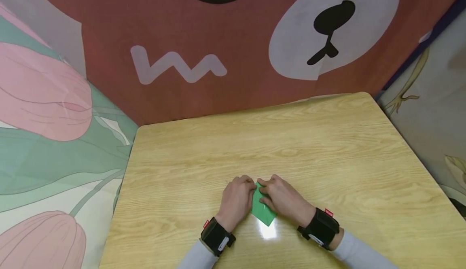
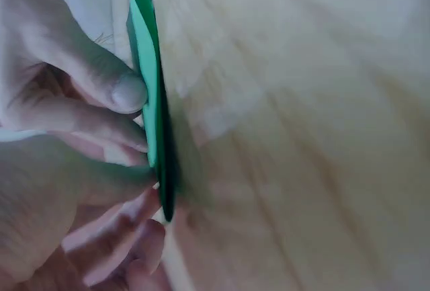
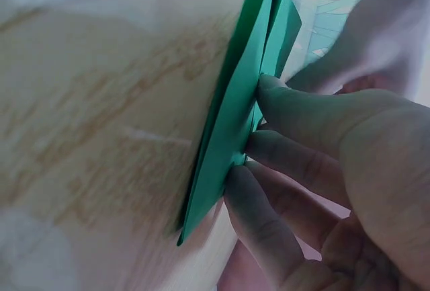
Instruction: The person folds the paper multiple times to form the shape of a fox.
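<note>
A folded piece of green paper (image 1: 263,212) lies on the table, its pointed end toward the person. The left hand (image 1: 236,200) holds its left edge near the top; in the left wrist view, that hand's thumb (image 2: 117,180) rests on the paper and its fingers curl beside the far tip. From the right, the right hand (image 1: 285,198) grips the paper with curled fingers. Seen from the right wrist, the right thumb (image 3: 282,99) and fingertips touch the layered paper (image 3: 232,123) along a fold. The hands partly cover the upper end of the paper.
The wood-grain table (image 1: 182,159) reaches back to a brown cloth (image 1: 247,79) with a cartoon face. A floral cloth (image 1: 43,168) hangs at the left and another patterned cloth (image 1: 437,99) at the right. Black wrist straps (image 1: 322,228) are on both wrists.
</note>
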`<state>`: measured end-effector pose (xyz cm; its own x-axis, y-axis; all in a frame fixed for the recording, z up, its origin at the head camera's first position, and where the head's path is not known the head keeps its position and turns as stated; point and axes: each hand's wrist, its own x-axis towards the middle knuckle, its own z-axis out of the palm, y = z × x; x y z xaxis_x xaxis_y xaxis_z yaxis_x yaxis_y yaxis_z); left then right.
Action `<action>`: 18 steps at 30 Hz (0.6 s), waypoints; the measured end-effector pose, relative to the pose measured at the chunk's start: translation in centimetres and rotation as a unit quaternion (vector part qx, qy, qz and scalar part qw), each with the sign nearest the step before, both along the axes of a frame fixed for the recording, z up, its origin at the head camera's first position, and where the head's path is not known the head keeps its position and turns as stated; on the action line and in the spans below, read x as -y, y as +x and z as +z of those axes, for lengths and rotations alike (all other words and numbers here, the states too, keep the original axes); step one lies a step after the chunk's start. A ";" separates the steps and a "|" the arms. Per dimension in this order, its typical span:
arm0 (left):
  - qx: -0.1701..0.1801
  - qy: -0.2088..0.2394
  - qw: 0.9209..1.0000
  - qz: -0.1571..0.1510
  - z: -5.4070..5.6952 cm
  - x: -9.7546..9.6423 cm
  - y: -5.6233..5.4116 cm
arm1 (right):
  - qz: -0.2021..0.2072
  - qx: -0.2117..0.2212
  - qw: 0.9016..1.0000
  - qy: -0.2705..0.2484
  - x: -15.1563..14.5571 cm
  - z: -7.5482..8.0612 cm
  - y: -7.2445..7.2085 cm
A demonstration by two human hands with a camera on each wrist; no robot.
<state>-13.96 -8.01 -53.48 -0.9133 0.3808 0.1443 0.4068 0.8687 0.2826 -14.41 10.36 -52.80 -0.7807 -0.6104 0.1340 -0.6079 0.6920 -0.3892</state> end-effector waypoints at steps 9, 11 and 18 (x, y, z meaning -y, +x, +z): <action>0.051 0.085 0.991 0.091 -0.5 -0.7 -1.3 | 0.003 0.005 1.000 -0.002 -0.2 -0.2 -0.1; 0.044 0.084 0.990 0.102 -0.5 -0.6 -1.3 | 0.001 0.008 1.000 0.002 -0.2 -0.1 -0.1; 0.029 0.066 0.992 0.103 -0.5 -0.5 -1.3 | 0.003 0.010 1.000 0.013 -0.2 0.1 -0.2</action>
